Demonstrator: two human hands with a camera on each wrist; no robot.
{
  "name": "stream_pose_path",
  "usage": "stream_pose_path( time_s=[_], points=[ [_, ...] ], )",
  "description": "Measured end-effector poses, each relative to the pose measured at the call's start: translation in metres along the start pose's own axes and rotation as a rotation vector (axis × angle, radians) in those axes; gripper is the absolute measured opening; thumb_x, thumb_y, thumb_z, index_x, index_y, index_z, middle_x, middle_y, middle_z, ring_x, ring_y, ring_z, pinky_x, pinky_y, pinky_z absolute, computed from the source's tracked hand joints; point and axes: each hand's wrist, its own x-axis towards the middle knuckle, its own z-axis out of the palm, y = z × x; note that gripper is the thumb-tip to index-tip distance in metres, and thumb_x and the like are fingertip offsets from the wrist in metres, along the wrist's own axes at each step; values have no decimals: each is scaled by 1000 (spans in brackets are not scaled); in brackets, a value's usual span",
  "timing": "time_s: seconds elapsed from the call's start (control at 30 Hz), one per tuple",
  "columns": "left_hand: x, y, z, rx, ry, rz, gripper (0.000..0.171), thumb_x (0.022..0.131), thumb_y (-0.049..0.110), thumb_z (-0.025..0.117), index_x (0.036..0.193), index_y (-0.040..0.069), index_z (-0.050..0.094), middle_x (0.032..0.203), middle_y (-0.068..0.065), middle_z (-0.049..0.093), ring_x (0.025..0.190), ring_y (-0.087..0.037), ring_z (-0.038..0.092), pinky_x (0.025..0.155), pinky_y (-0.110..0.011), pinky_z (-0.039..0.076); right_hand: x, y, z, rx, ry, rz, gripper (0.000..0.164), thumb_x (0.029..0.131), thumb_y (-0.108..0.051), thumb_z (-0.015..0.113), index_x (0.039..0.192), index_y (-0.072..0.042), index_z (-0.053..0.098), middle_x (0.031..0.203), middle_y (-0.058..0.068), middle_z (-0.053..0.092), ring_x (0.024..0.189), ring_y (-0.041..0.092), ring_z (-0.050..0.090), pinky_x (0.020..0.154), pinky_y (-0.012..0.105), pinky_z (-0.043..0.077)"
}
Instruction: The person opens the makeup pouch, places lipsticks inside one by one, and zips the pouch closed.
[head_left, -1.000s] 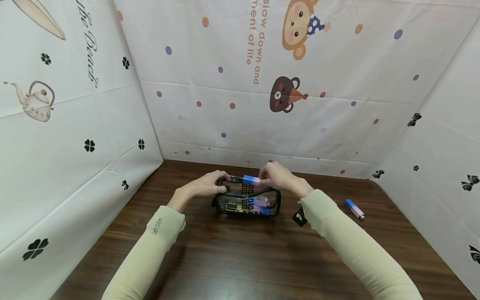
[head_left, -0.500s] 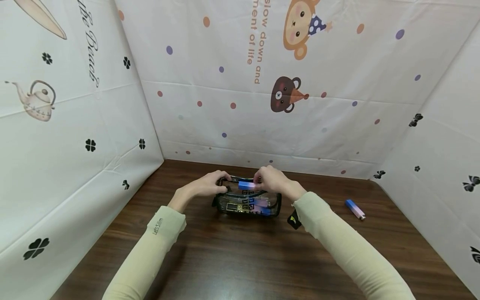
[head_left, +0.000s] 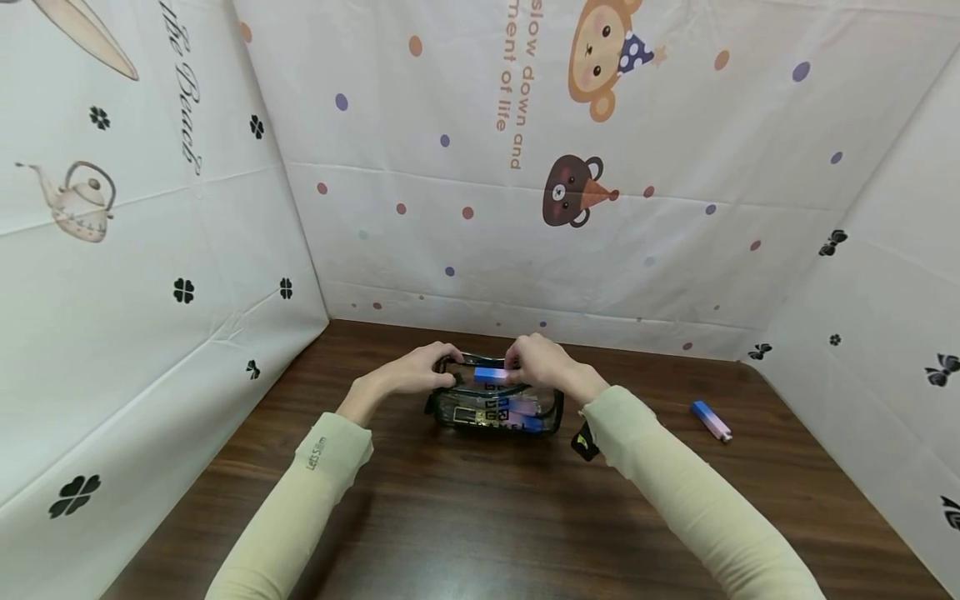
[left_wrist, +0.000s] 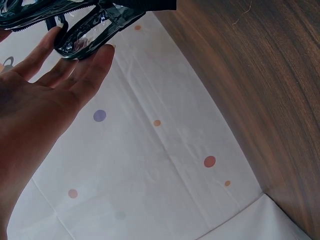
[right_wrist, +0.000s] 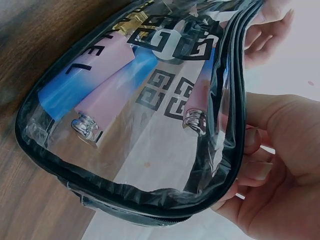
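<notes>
"Blue-and-pink tube (head_left: 491,375): where is it now?"

"At the fingertips of the right hand (head_left: 542,362), which pinch its pink end. Its blue end points away from those fingers, toward the left hand (head_left: 408,372). It's at the mouth of the clear pouch (right_wrist: 160,200), between the two sets of fingers. I can't tell whether it touches the rim."

"And the left fingers?"

"They grip the pouch's end, thumb and fingers apart, with part of the opening between them. From the left wrist you can see fingertips against the glossy black trim (left_wrist: 109,37)."

"What's inside, then?"

"Lower than the fingers, through the clear wall, a silver-necked tube (right_wrist: 117,87) lies slanted against a second tube (right_wrist: 90,77), both pink and blue. Something gold (right_wrist: 137,22) shows just past their ends, too covered to make out."

"Anything outside the pouch?"

"One lone tube (head_left: 711,421), same colouring, on the brown tabletop (head_left: 450,517), to the right of the right fingers and well apart from them. Beyond both hands' fingers hangs a white cloth (head_left: 405,242) with dots and cartoon animal heads."
</notes>
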Motion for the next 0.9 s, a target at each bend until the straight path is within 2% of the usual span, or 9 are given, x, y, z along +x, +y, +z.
stream_pose_path(
  time_s=[0.37, 0.9],
  points=[
    [-1, 0, -1, -9, -6, 10, 38, 88, 24, 51, 125, 15, 47, 130, -6, 43, 115, -24, 43, 89, -43, 37, 1, -2, 2, -10, 3, 5, 8, 80, -25, 68, 77, -18, 69, 71, -5, 63, 55, 9, 53, 53, 26, 42],
    [0, -1, 1, 1, 6, -1, 36, 88, 23, 52, 123, 17, 48, 129, -5, 44, 114, -22, 44, 90, -42, 38, 3, -9, 0, 18, 1, -17, 9, 79, -25, 68, 75, -17, 69, 64, -5, 61, 50, 10, 50, 49, 25, 39]
  ],
)
